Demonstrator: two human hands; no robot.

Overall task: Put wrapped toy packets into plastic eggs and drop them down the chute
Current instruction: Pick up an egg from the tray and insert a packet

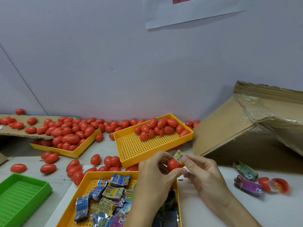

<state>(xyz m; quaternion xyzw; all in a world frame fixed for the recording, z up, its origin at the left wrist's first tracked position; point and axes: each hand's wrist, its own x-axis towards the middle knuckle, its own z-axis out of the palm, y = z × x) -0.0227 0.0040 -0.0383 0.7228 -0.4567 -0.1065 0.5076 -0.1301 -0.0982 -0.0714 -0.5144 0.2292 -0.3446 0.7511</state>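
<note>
While the left hand (pixel 152 169) gripped a red egg half (pixel 173 164), the right hand (pixel 199 169) pinched a packet (pixel 179 155) just above it, not yet inside.

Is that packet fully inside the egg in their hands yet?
Not yet. The packet sticks out above the egg, pinched by the right hand; the left hand holds the egg.

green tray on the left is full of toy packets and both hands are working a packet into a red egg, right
Not quite. In the head view the green tray holds nothing; the toy packets lie in the yellow tray. Left hand and right hand do work a packet into the red egg.
</note>
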